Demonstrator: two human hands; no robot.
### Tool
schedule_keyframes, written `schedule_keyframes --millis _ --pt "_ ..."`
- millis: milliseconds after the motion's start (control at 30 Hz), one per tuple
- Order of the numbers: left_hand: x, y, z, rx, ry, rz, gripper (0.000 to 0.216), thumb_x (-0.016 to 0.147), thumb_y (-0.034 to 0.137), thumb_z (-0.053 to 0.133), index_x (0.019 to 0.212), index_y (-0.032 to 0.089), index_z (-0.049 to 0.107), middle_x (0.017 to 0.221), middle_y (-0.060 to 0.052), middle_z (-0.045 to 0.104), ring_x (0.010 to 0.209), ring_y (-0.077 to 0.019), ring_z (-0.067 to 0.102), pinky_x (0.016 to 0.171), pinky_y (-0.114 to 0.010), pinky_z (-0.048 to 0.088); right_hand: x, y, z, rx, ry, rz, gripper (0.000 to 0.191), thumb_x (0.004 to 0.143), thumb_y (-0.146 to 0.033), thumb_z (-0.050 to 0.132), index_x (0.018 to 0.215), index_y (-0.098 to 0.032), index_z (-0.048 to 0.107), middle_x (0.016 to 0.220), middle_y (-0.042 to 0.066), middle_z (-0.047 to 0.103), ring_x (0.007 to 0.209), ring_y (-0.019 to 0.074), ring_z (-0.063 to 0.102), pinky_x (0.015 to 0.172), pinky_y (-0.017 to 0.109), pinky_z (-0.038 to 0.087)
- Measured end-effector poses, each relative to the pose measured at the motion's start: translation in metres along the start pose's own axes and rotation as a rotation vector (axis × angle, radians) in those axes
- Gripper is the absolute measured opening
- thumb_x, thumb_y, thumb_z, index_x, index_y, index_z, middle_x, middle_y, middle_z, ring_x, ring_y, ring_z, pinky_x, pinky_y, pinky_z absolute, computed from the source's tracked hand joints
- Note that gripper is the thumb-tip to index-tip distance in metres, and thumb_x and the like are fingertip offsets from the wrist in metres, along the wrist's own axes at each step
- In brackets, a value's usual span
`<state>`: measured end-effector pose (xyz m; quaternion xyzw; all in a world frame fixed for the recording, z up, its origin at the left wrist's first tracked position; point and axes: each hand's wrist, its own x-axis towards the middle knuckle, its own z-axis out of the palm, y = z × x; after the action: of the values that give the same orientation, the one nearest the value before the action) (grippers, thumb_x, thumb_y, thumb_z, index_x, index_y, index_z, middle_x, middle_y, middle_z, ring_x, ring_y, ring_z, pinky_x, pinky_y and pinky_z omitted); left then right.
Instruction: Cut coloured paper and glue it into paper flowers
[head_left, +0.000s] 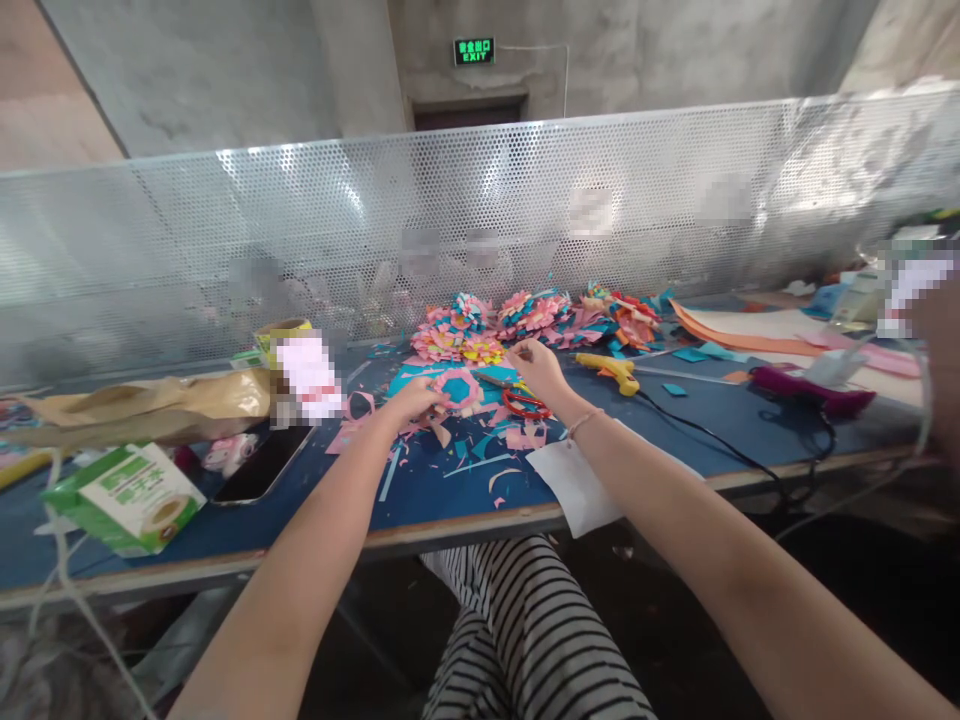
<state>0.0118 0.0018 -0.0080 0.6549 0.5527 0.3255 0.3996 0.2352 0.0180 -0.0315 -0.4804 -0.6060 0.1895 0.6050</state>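
On table [450,505], left hand [414,398] holds paper flower [459,388]

Looks like a craft workshop; long blue-topped table [675,420] with perforated metal divider screen [375,220], bare concrete walls [225,70], green exit sign [474,50], yellow glue gun [611,368], folded paper flowers [525,315] piled up
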Motion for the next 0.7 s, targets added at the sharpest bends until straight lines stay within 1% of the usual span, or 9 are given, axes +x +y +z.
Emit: schedule_keyframes --millis 100,133,233,367,433,500,600,700 --pt "0.0 -0.002 0.003 0.283 -0.069 -0.059 0.02 0.066 0.024 0.067 0.065 0.018 0.048 0.049 0.002 0.056 0.043 -0.0122 0.053 0.039 -0.021 0.032 -0.001 0.002 0.004 0.033 -0.036 0.04 0.013 0.068 -0.031 0.054 0.069 -0.018 0.051 0.069 0.0 0.056 0.065 0.0139 0.053 0.063 0.028 0.041" --pt "0.001 -0.003 0.003 0.35 -0.058 -0.045 0.018 0.067 0.025 0.065 0.065 0.018 0.049 0.049 0.002 0.056 0.044 -0.0122 0.053 0.04 -0.021 0.033 -0.001 0.003 0.005 0.046 -0.049 0.044 0.013 0.067 -0.031 0.055 0.069 -0.018 0.051 0.068 0.0 0.056 0.064 0.0133 0.052 0.061 0.027 0.041" --pt "0.006 -0.007 0.001 0.5 0.031 0.014 0.017 0.068 0.03 0.064 0.067 0.018 0.053 0.052 0.001 0.058 0.049 -0.0138 0.055 0.045 -0.023 0.036 -0.002 0.004 0.008 0.098 -0.09 0.083 0.009 0.067 -0.027 0.054 0.069 -0.018 0.052 0.064 -0.002 0.054 0.06 0.0114 0.051 0.056 0.024 0.041" --pt "0.015 -0.015 -0.005 0.642 0.205 0.167 0.023 0.066 0.038 0.065 0.072 0.017 0.058 0.068 -0.005 0.064 0.069 -0.0204 0.061 0.058 -0.026 0.042 -0.003 0.004 0.01 0.207 -0.13 0.15 0.005 0.068 -0.022 0.055 0.07 -0.019 0.051 0.061 -0.004 0.05 0.055 0.0091 0.048 0.051 0.021 0.042" --pt "0.018 -0.017 -0.007 0.667 0.273 0.251 0.028 0.068 0.044 0.064 0.074 0.016 0.061 0.079 -0.009 0.066 0.078 -0.023 0.062 0.064 -0.028 0.044 -0.004 0.002 0.011 0.273 -0.145 0.172 0.005 0.069 -0.021 0.055 0.071 -0.019 0.05 0.06 -0.005 0.05 0.052 0.0075 0.046 0.048 0.02 0.04" --pt "0.019 -0.018 -0.005 0.654 0.323 0.33 0.03 0.069 0.044 0.064 0.079 0.016 0.062 0.088 -0.01 0.066 0.085 -0.0234 0.061 0.069 -0.029 0.045 -0.007 0.0 0.012 0.318 -0.169 0.192 0.006 0.068 -0.02 0.055 0.071 -0.019 0.05 0.058 -0.006 0.048 0.046 0.0057 0.042 0.044 0.019 0.036" --pt "0.018 -0.014 0.002 0.584 0.358 0.434 0.025 0.07 0.032 0.065 0.088 0.015 0.063 0.097 -0.01 0.065 0.085 -0.0201 0.062 0.074 -0.029 0.046 -0.011 -0.003 0.014 0.371 -0.217 0.222 0.007 0.067 -0.021 0.055 0.071 -0.019 0.049 0.052 -0.008 0.044 0.041 0.0041 0.035 0.039 0.017 0.028" --pt "0.015 -0.007 0.012 0.479 0.317 0.533 0.021 0.071 0.022 0.064 0.091 0.016 0.062 0.096 -0.007 0.066 0.081 -0.0167 0.062 0.072 -0.027 0.047 -0.013 -0.004 0.018 0.44 -0.27 0.247 0.011 0.065 -0.024 0.057 0.073 -0.019 0.052 0.051 -0.008 0.041 0.041 0.0039 0.035 0.039 0.016 0.025"
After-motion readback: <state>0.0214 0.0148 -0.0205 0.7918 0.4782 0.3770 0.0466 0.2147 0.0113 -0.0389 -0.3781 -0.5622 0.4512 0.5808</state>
